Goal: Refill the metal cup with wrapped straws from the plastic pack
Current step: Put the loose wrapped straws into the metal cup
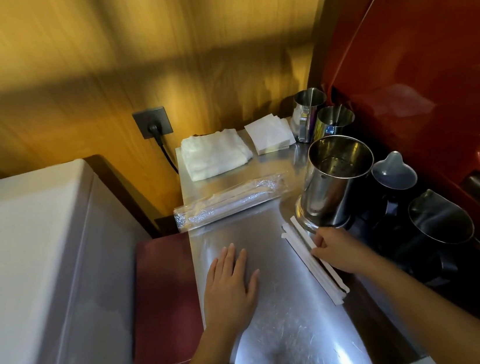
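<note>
A tall, empty metal cup [335,181] stands on the steel counter [269,324] at the right. A bundle of white wrapped straws [303,253] lies flat on the counter just in front of the cup. My right hand [337,248] rests on the bundle's right side, fingers curled onto the straws. My left hand [231,287] lies flat on the counter to the left, palm down, fingers apart, holding nothing. The clear plastic pack [229,203], with more straws inside, lies across the counter behind my hands.
A folded white cloth [213,154] and a stack of napkins [270,135] sit at the back. Two small steel jugs [320,119] and dark pitchers [440,225] crowd the right side beside a red machine [419,66]. A white appliance [30,270] stands to the left.
</note>
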`<action>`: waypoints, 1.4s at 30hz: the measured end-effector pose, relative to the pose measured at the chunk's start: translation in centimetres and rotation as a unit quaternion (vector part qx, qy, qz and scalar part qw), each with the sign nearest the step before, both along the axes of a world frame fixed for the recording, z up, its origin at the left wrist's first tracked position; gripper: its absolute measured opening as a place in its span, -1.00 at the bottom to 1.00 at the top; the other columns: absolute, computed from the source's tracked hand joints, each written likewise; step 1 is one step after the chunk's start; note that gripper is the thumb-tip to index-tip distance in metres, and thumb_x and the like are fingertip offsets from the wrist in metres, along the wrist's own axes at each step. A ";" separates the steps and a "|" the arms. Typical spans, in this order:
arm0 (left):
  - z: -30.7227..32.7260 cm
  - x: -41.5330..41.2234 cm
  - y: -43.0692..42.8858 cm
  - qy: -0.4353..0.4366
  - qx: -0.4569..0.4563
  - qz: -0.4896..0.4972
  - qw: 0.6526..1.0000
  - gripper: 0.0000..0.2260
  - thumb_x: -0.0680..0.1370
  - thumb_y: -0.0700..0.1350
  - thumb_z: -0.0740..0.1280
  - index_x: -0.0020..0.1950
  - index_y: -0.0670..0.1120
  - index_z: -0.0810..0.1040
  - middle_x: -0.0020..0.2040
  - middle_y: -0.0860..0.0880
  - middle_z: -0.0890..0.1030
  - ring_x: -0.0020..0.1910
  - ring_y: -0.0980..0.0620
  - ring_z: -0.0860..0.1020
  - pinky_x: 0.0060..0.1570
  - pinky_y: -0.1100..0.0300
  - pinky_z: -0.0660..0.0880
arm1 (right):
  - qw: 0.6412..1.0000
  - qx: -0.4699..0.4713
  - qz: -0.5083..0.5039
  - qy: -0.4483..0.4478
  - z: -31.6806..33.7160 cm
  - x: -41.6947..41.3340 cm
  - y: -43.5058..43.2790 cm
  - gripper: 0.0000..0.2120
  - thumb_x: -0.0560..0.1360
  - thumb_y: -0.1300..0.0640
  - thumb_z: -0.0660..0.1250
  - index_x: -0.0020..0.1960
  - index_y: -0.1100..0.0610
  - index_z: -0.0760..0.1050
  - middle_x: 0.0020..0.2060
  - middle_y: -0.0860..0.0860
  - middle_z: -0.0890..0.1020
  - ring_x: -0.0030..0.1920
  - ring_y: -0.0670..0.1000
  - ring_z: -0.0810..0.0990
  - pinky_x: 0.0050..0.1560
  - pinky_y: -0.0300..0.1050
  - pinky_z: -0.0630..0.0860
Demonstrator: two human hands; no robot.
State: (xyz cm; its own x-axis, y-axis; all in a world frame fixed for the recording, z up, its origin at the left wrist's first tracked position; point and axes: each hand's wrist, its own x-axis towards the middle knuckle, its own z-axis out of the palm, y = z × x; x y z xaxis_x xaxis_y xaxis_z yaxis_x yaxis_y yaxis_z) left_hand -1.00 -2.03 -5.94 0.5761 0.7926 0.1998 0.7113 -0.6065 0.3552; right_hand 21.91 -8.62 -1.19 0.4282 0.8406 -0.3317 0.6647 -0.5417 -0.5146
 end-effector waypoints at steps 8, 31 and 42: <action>0.0 0.1 -0.1 0.013 0.021 0.007 1.000 -0.61 0.52 0.01 0.30 0.31 -0.11 0.46 0.33 -0.16 0.49 0.35 -0.13 0.41 0.37 -0.05 0.19 | 1.000 0.002 -0.005 0.016 -0.3 -0.2 0.2 -0.78 0.35 0.03 0.32 -0.36 0.04 0.31 -0.37 -0.01 0.53 -0.19 0.09 0.56 -0.08 0.02 0.48; 1.2 0.3 -0.8 0.035 0.013 0.018 0.999 -0.56 0.52 0.08 0.11 0.25 -0.13 0.51 0.27 -0.15 0.55 0.29 -0.11 0.48 0.29 -0.11 0.36 | 0.991 0.083 0.100 0.010 10.2 -1.1 3.1 -0.86 0.38 0.10 0.26 -0.20 0.19 0.46 -0.27 0.15 0.60 -0.30 0.08 0.55 -0.29 -0.05 0.47; 1.6 0.2 -1.0 0.040 -0.014 0.026 0.999 -0.55 0.50 0.07 0.10 0.22 -0.15 0.54 0.24 -0.18 0.57 0.25 -0.16 0.51 0.28 0.09 0.19 | 0.909 0.384 -0.079 -0.140 17.2 2.5 3.6 -0.86 0.49 0.16 0.22 -0.03 0.23 0.44 -0.37 0.12 0.53 -0.40 0.14 0.49 -0.34 -0.06 0.37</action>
State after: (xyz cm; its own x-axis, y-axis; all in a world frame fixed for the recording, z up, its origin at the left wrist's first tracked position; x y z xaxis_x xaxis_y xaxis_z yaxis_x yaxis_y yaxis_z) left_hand -0.79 -3.05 -4.29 0.5478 0.8262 0.1317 0.7676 -0.5590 0.3135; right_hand 24.45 -5.06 15.98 0.5406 0.6994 0.4676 0.7728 -0.1932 -0.6045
